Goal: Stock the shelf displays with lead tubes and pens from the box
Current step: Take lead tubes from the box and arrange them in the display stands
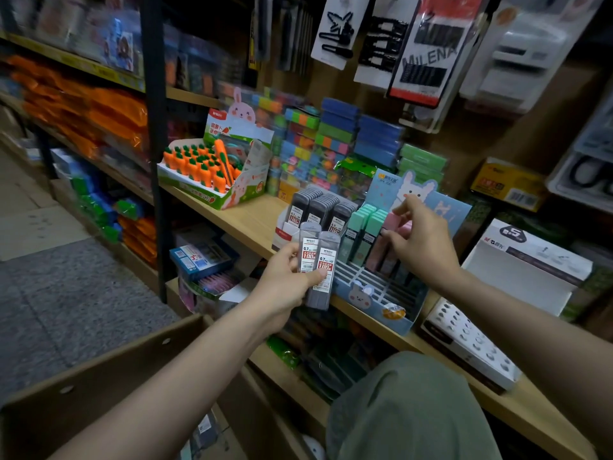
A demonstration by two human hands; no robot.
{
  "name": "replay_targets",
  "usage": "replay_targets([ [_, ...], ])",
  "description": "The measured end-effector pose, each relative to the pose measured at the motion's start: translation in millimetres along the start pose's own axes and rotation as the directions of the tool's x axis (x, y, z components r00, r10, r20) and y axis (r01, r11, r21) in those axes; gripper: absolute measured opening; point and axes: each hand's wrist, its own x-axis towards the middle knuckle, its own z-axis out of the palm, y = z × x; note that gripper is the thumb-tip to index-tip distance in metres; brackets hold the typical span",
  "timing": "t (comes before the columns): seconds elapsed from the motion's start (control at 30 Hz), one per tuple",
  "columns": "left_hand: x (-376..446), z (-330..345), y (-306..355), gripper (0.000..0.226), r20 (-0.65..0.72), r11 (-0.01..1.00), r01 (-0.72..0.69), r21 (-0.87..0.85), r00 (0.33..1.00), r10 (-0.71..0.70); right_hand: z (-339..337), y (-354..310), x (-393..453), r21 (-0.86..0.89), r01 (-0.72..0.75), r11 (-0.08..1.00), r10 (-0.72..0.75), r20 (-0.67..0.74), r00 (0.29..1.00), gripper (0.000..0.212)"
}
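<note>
knee (411, 410) lowest in view, box (109, 386) just left of it | left hand (285, 280) grips two grey lead tubes (320, 267) before the shelf (245, 220) edge | right hand (421, 240) pinches a pink tube (394, 222) in the bunny display (381, 293) | grey tube display (318, 210) beside it

The two lead tubes (319, 260) in my left hand (285, 280) read "M&G", "0.7" and "100" on white labels. Tubes in the grey display (315, 210) also show "0.7" and "100". A hanging hairpin card (428, 58) reads "MILENA". The white box (530, 257) on my right bears "M&G" and "5". The carrot display (229, 127) carries an "M&G" logo.
</note>
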Motion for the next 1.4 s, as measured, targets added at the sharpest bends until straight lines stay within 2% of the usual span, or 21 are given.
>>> replay_targets([
  [0.33,-0.4,2.6,-6.3,0.033,0.017,1.0,0.01,-0.002,1.0,-0.01,12.8,4.9,-10.5,-0.004,-0.022,1.0,0.022,-0.019,1.0,0.028],
  [0.47,-0.8,1.8,-7.2,0.036,0.018,1.0,0.013,-0.01,1.0,-0.013,19.3,5.7,-13.6,-0.088,0.047,0.995,-0.048,-0.011,0.999,0.028],
  [0.6,-2.2,1.7,-7.9,0.035,0.04,1.0,0.007,-0.007,0.999,-0.007,13.4,6.4,-12.0,-0.155,0.06,0.986,-0.059,0.011,0.998,0.033],
  [0.73,-2.8,2.1,-8.6,0.036,0.083,1.0,-0.001,0.0,0.997,0.002,2.3,-6.0,-16.0,-0.079,0.091,0.993,-0.097,-0.076,0.992,0.035],
  [0.8,-2.3,1.6,-9.4,0.037,0.106,1.0,-0.008,-0.02,0.994,0.01,-1.5,-21.6,-16.9,0.072,0.067,0.995,-0.067,-0.008,0.998,0.032],
  [0.87,-2.0,1.2,-9.4,0.038,0.13,0.999,-0.018,-0.05,0.991,0.024,-1.0,-39.9,-17.7,0.206,-0.008,0.979,-0.029,0.178,0.984,0.037],
  [0.93,-1.7,1.3,-8.8,0.039,0.155,0.996,-0.034,-0.083,0.987,0.047,3.6,-52.4,-18.0,0.206,-0.048,0.977,-0.018,0.305,0.952,0.044],
  [1.03,-0.2,-0.7,-6.3,0.039,0.179,0.992,-0.037,-0.122,0.982,0.059,9.0,-60.8,-13.6,0.156,-0.063,0.986,0.004,0.352,0.936,0.034],
  [1.13,3.7,-5.8,-1.9,0.024,0.125,0.992,-0.047,-0.117,0.99,0.062,4.9,-62.6,0.1,0.228,-0.091,0.969,0.015,0.313,0.95,0.023],
  [1.23,10.5,-15.6,2.4,0.023,-0.065,0.994,-0.077,-0.08,0.995,0.072,-4.2,-60.4,17.1,0.139,-0.031,0.99,0.001,0.206,0.979,0.024],
  [1.27,12.6,-19.1,2.8,0.025,-0.092,0.995,-0.091,-0.04,0.992,0.087,-5.5,-60.1,20.3,0.112,-0.018,0.994,-0.004,0.189,0.982,0.024],
  [1.33,14.5,-22.7,3.3,0.026,-0.04,0.992,-0.118,0.04,0.992,0.12,-4.0,-59.1,22.3,0.1,-0.018,0.995,-0.001,0.186,0.982,0.023],
  [1.4,13.0,-21.2,4.6,0.023,0.05,0.989,-0.14,0.051,0.989,0.138,2.9,-58.8,20.7,0.151,-0.043,0.988,0.012,0.204,0.979,0.021],
])
